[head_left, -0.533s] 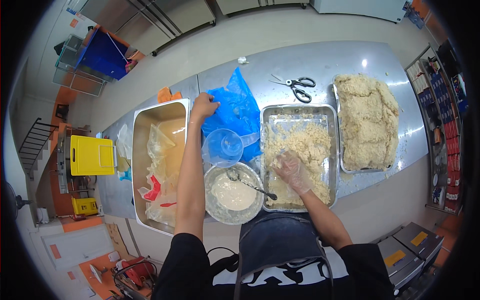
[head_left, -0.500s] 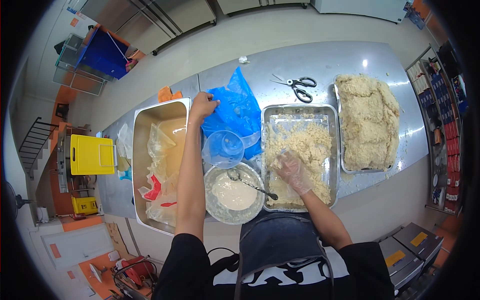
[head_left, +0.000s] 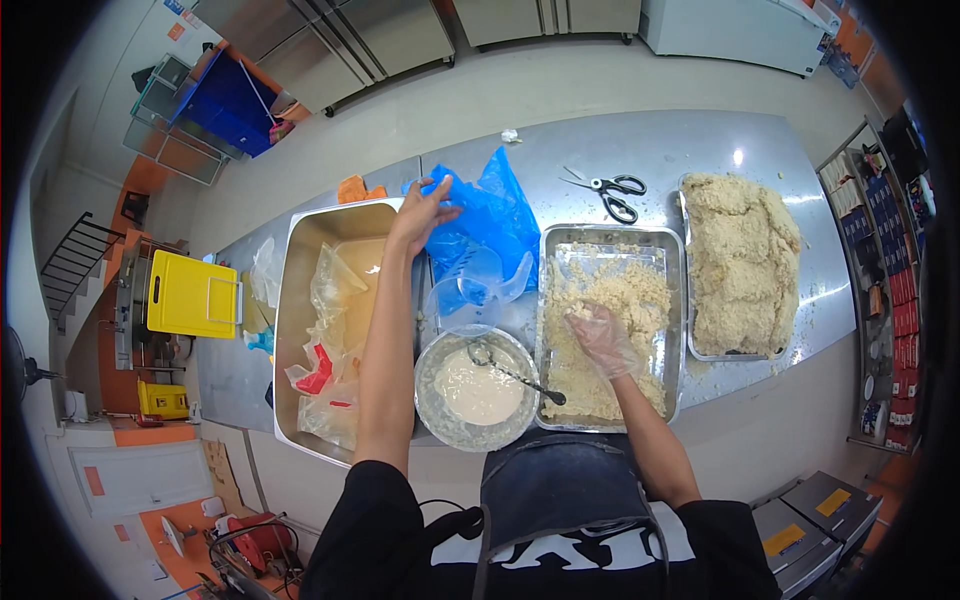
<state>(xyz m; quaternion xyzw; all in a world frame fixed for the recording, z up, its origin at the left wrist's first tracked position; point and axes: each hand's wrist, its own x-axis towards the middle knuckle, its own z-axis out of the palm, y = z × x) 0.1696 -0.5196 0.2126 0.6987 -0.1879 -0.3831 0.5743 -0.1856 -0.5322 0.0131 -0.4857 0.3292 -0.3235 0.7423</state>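
The bare left hand [head_left: 424,215], fingers loosely parted, is at a crumpled blue plastic bag [head_left: 508,215] toward the metal table's [head_left: 610,150] far edge; grip unclear. A clear plastic jug [head_left: 466,300] bears unreadable marks. Clear-gloved, half-curled, the right hand [head_left: 606,342] touches pale crumbs [head_left: 642,288] in a shallow metal tray [head_left: 612,236] by the near edge; hold unclear.

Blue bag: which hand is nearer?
Left. The left hand is at the left edge of the blue bag; the right hand is in the crumb tray, to the bag's right and closer to the person's body.
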